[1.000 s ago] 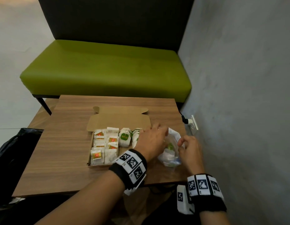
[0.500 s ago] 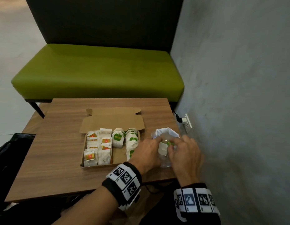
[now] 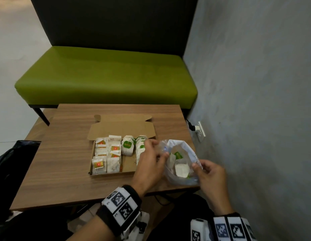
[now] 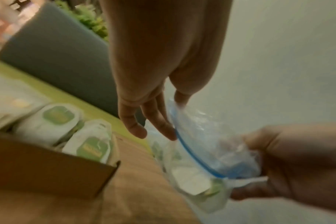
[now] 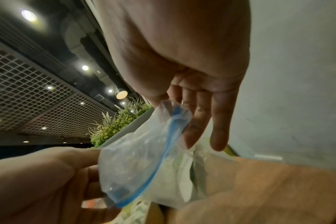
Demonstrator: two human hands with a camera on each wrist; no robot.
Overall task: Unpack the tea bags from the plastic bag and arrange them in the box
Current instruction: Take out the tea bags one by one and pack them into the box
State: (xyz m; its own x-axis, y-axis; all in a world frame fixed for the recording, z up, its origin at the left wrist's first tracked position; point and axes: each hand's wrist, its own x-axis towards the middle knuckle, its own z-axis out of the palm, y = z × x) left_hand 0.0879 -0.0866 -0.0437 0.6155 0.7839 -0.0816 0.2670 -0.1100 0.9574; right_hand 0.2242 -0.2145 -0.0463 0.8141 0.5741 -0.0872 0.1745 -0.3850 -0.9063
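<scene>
An open cardboard box lies on the wooden table. Rows of tea bags with orange and green labels stand in it. Right of the box is a clear plastic bag with a blue zip strip, and a few tea bags lie inside. My left hand pinches the bag's left rim and my right hand pinches its right rim, so the mouth is spread wide. The left wrist view shows my left hand on the rim of the bag. The right wrist view shows my right hand pinching the bag.
The box lid lies folded back toward a green bench behind the table. A grey wall with a plugged socket runs close along the table's right edge. A black bag sits at the left.
My hands were bunched together over the bag; they have now drawn apart, each holding one side, and the bag's mouth is opened wide.
</scene>
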